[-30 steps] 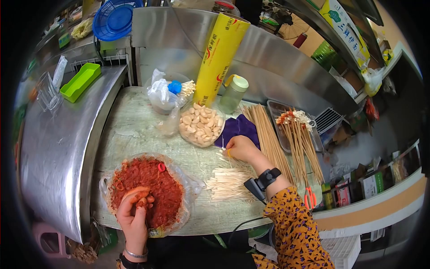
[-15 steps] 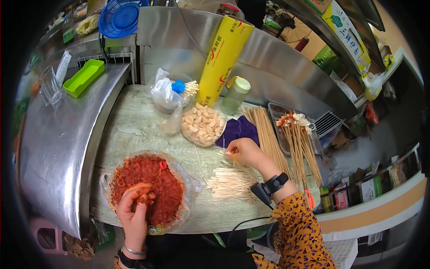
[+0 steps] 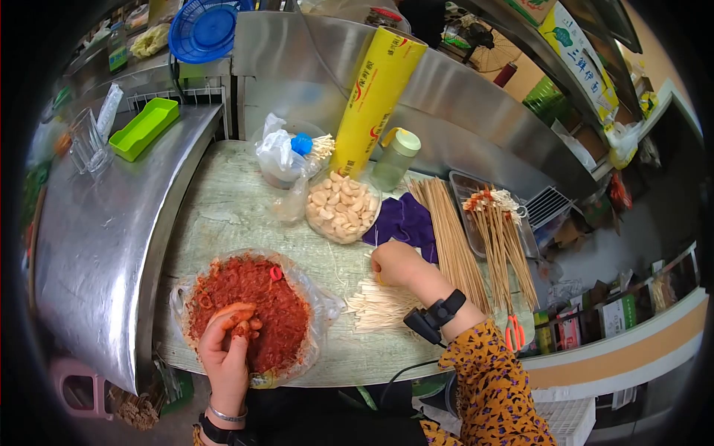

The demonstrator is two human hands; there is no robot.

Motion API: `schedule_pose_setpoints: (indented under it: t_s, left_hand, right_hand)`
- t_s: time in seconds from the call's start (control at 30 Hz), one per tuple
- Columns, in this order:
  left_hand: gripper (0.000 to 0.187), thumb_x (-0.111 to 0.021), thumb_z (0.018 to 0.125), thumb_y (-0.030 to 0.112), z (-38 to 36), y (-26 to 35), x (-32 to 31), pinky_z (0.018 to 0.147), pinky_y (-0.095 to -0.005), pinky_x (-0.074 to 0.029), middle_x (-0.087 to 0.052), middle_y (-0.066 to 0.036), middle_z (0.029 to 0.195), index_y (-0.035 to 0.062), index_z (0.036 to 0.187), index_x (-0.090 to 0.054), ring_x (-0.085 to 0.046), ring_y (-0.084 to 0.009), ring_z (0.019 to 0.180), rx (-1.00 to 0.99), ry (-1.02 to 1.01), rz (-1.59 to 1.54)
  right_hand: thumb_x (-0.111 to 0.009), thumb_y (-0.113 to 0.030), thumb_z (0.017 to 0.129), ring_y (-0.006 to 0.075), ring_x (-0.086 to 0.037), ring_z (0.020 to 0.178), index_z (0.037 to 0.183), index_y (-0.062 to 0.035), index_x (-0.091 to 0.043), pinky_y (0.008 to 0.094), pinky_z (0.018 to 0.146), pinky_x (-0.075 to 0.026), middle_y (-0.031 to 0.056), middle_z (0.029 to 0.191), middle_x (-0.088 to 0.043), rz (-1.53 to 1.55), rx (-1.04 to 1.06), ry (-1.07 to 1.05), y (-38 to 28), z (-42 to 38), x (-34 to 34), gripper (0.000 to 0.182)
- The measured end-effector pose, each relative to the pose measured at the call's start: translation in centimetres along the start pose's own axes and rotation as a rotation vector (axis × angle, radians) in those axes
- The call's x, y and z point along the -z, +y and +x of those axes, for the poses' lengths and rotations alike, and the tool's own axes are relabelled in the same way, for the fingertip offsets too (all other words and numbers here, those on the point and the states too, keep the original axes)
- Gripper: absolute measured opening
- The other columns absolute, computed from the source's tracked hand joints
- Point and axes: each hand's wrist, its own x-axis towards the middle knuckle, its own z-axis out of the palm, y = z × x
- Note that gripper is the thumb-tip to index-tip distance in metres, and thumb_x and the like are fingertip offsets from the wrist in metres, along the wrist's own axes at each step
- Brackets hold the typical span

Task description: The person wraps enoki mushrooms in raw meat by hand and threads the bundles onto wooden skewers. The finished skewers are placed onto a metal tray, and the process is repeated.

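Observation:
Over a plastic-lined heap of red chili paste, my left hand is closed, its fingertips stained red; what it pinches, if anything, cannot be made out. My right hand is closed at the top end of a pile of thin white enoki-like strands, its fingertips hidden behind the hand. Just beyond it lies a purple cloth. A clear bowl of peeled garlic cloves stands to the left of the cloth.
Bare bamboo skewers lie right of the cloth, beside a metal tray with loaded skewers. Orange-handled scissors rest at the table's right edge. Behind are a yellow film roll, a green-lidded bottle and a bagged tub.
My right hand has moved slightly down toward the white strands, and its fingertips have gone out of sight. The left hand keeps its pose over the paste. The whole view has shifted a little.

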Motion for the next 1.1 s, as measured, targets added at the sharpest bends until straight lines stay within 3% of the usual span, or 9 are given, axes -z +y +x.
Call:
schedule_pose_setpoints:
  t_s: [0.13,0.17,0.23,0.3,0.33,0.47,0.67,0.87,1.1]
  left_hand:
    - [0.021,-0.05,0.083,-0.004,0.0,0.1,-0.1,0.08,-0.0318,-0.05,-0.056,-0.015,0.112,-0.0045,0.103,-0.056,-0.059,-0.019,0.089,-0.016,0.002,-0.029]
    - [0.021,-0.05,0.083,-0.004,0.1,0.0,-0.1,0.08,-0.0318,-0.05,-0.056,-0.015,0.112,-0.0045,0.103,-0.056,-0.059,-0.019,0.089,-0.021,0.001,-0.029]
    - [0.019,-0.053,0.087,0.006,0.1,-0.2,-0.1,0.072,-0.0266,-0.048,-0.058,-0.012,0.112,-0.0022,0.104,-0.057,-0.06,-0.017,0.085,-0.037,-0.007,-0.013]
    - [0.019,-0.053,0.087,0.005,0.0,-0.2,-0.1,0.072,-0.0266,-0.048,-0.058,-0.012,0.112,-0.0022,0.104,-0.057,-0.06,-0.017,0.086,-0.037,-0.004,-0.016]
    - [0.018,-0.052,0.087,0.005,0.0,-0.2,-0.1,0.072,-0.0266,-0.048,-0.058,-0.012,0.112,-0.0022,0.103,-0.057,-0.06,-0.017,0.086,-0.035,-0.004,-0.013]
    - [0.018,-0.051,0.087,0.004,0.0,-0.3,-0.2,0.072,-0.0264,-0.048,-0.058,-0.012,0.111,-0.0021,0.103,-0.057,-0.06,-0.0161,0.086,-0.051,0.012,-0.01]
    - [0.023,-0.047,0.084,-0.005,0.0,-0.2,0.0,0.078,-0.0293,-0.049,-0.055,-0.013,0.114,-0.0044,0.105,-0.056,-0.059,-0.0179,0.089,-0.036,-0.009,-0.012]
    - [0.024,-0.047,0.086,-0.002,-0.1,0.0,-0.3,0.074,-0.0271,-0.05,-0.057,-0.012,0.113,-0.0036,0.107,-0.056,-0.06,-0.0164,0.088,-0.005,-0.001,0.017]
    - [0.022,-0.053,0.081,-0.005,-0.1,-0.7,-0.1,0.077,-0.0267,-0.048,-0.059,-0.01,0.105,-0.004,0.102,-0.06,-0.058,-0.0163,0.09,-0.037,0.016,0.081]
  right_hand:
    - [-0.061,-0.002,0.066,0.0312,-0.062,0.077,0.077,-0.0046,-0.065,0.0374,0.069,-0.048,0.0139,0.078,-0.064,-0.037,0.013,0.014,-0.8,-0.6,-0.1,0.012]
    - [-0.061,-0.003,0.068,0.0282,-0.062,0.075,0.076,-0.0039,-0.064,0.0355,0.068,-0.048,0.0128,0.075,-0.064,0.039,0.052,0.089,-0.5,-1.1,0.2,0.009]
    - [-0.061,-0.003,0.07,0.0252,-0.062,0.072,0.076,-0.0031,-0.063,0.0336,0.067,-0.048,0.0116,0.073,-0.063,0.108,0.093,0.168,0.4,-2.0,0.6,0.006]
    - [-0.062,-0.007,0.074,0.0282,-0.062,0.072,0.083,-0.0011,-0.066,0.0335,0.067,-0.049,0.0152,0.075,-0.064,0.551,0.021,0.25,1.5,-3.1,0.9,0.012]
    - [-0.062,-0.007,0.077,0.0246,-0.062,0.07,0.084,-0.0001,-0.065,0.0315,0.066,-0.048,0.0146,0.074,-0.063,0.626,0.01,0.285,1.8,-3.3,0.8,0.01]
    - [-0.061,-0.005,0.077,0.0235,-0.061,0.073,0.084,0.0,-0.065,0.0308,0.067,-0.048,0.014,0.077,-0.063,0.603,-0.006,0.24,2.4,-4.0,0.9,0.009]
    - [-0.061,-0.002,0.075,0.0213,-0.061,0.071,0.086,-0.0022,-0.066,0.0291,0.066,-0.047,0.0122,0.081,-0.064,0.495,0.113,0.405,4.9,-6.1,3.0,0.012]
    - [-0.065,-0.003,0.078,0.0068,-0.057,0.07,0.085,-0.0004,-0.065,0.0214,0.064,-0.046,0.0026,0.081,-0.064,0.915,0.04,0.437,6.7,-12.2,6.8,0.008]
    - [-0.066,-0.001,0.079,0.0064,-0.058,0.072,0.087,-0.0014,-0.064,0.0209,0.066,-0.047,0.0012,0.082,-0.064,1.176,0.132,0.405,2.4,-15.4,8.3,0.008]
